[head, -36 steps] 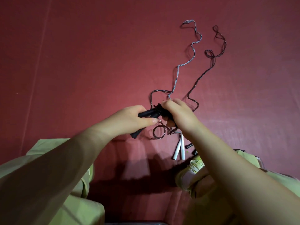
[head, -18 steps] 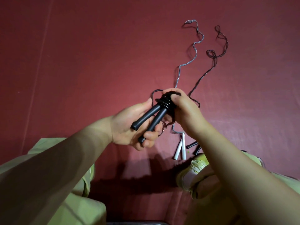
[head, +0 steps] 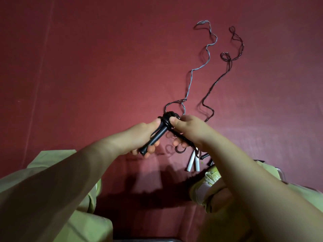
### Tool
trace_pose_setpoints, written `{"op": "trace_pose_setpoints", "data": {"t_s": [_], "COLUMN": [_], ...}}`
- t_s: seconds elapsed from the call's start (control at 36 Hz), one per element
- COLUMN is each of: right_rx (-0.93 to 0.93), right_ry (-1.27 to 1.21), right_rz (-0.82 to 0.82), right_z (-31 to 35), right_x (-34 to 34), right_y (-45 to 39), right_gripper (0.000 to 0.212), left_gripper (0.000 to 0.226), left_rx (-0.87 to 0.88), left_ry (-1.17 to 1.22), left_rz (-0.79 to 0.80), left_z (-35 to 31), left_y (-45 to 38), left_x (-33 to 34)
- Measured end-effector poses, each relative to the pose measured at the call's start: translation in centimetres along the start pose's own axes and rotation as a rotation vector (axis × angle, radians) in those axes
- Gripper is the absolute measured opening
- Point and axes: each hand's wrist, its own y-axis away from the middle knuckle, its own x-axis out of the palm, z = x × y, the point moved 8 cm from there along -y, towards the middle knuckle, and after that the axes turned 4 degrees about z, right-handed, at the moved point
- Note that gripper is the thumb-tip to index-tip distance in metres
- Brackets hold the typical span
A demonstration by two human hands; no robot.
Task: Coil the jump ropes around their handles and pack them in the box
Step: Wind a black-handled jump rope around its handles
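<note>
Person sitting on a red mat (head: 87, 67), both hands up over it. Left hand (head: 139, 137) wrapped around the black handles (head: 157, 135), thumb up near the top, fingertips showing under the lower end. Handles angle from lower left up to upper right; I can make out one clearly, the second is mostly hidden behind it and the hands. Top of the handles carries a tight bundle of black rope coils (head: 168, 117). Right hand (head: 190, 131) is on that bundle: thumb pressed against the coils, fingers curled underneath, and a strand of the dark rope runs down through the hand and ends in a small loop just below it. So both hands are closed on the same jump rope, left on the handles, right on the wound part and the strand. The uncoiled length of the dark rope (head: 218, 81) trails away from the hands across the mat, kinked and looped at the far end. A second, grey rope (head: 201, 67) lies next to it, roughly parallel, crossing the dark one just above the coils. Its white handles (head: 192, 162) lie on the mat below the right hand, side by side, near a yellow-green shoe (head: 209, 177). More dark handle ends just right of the white ones, partly hidden by the forearm. Can't see a box from here.
</note>
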Motion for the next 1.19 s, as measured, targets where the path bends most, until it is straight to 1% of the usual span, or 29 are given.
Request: {"op": "trace_pose_setpoints", "data": {"t_s": [0.11, 0.19, 0.25, 0.36, 0.42, 0.47, 0.56, 0.58, 0.64, 0.69, 0.75, 0.83, 0.89, 0.94, 0.97, 1.0, 1.08, 1.14, 1.19], "right_rx": [0.034, 0.052, 0.058, 0.044, 0.047, 0.061, 0.070, 0.066, 0.043, -0.002, -0.057, -0.108, -0.134, -0.181, -0.201, -0.214, -0.236, -0.247, -0.251], "right_ry": [-0.024, -0.006, -0.006, -0.064, -0.094, -0.125, -0.118, -0.110, -0.107, -0.129, -0.139, -0.124, -0.097, -0.082, -0.112, -0.156, -0.248, -0.330, -0.398], "right_rz": [-0.005, -0.020, -0.034, -0.038, -0.030, -0.021, -0.037, -0.051, -0.076, -0.097, -0.114, -0.170, -0.212, -0.238, -0.244, -0.250, -0.264, -0.247, -0.228], "right_z": [-0.6, -1.0, -1.4, -1.4, -1.1, -1.1, -1.3, -1.3, -1.1, -0.5, 0.1, 0.6, 0.8, 1.3, 1.5, 1.7, 2.0, 2.1, 2.2], "right_x": [-0.4, -0.6, -0.6, -0.3, -0.1, 0.1, 0.2, 0.1, 0.1, 0.1, 0.0, -0.6, -1.0, -1.3, -1.4, -1.6, -1.8, -1.8, -1.6], "right_y": [-0.3, -0.5, -0.6, -0.7, -0.6, -0.6, -0.6, -0.7, -0.6, -0.5, -0.5, -0.4, -0.3, 0.1, 0.2, 0.3, 0.1, 0.0, 0.0], "right_gripper": [0.025, 0.025, 0.025, 0.026, 0.033, 0.045, 0.061, 0.061, 0.053, 0.043, 0.032, 0.016, 0.015, 0.011, 0.012, 0.019, 0.031, 0.037, 0.036], "left_gripper": [0.061, 0.063, 0.062, 0.053, 0.047, 0.046, 0.044, 0.044, 0.047, 0.046, 0.040, 0.038, 0.037, 0.030, 0.025, 0.026, 0.061, 0.067, 0.066], "left_rx": [-0.004, 0.052, 0.080, 0.088, 0.096, 0.101, 0.166, 0.187, 0.186, 0.175, 0.155, 0.058, 0.065, 0.121, 0.130, 0.124, 0.087, 0.080, 0.069], "left_ry": [-0.082, -0.112, -0.246, -0.635, -0.785, -0.870, -0.960, -0.990, -1.011, -0.951, -0.840, -0.634, -0.393, -0.092, 0.033, 0.124, 0.319, 0.476, 0.580], "left_rz": [-0.047, -0.106, -0.194, -0.373, -0.443, -0.467, -0.534, -0.564, -0.593, -0.586, -0.508, -0.207, -0.043, 0.100, 0.171, 0.237, 0.452, 0.545, 0.577], "left_z": [0.3, 0.1, -0.4, -2.0, -2.4, -2.4, -2.7, -2.9, -2.8, -2.8, -2.4, -0.7, -0.1, -0.7, -1.1, -1.4, -1.9, -2.3, -2.6], "left_y": [-0.4, -0.7, -0.4, 1.0, 1.3, 1.4, 1.7, 1.8, 1.9, 1.8, 1.4, 0.3, 0.0, 0.4, 0.6, 1.0, 1.8, 2.3, 2.5], "left_x": [-0.5, -1.0, -1.6, -2.1, -2.2, -2.0, -1.6, -1.4, -1.4, -1.6, -1.8, -1.2, -0.4, 0.8, 1.3, 1.8, 3.1, 3.7, 4.1]}}
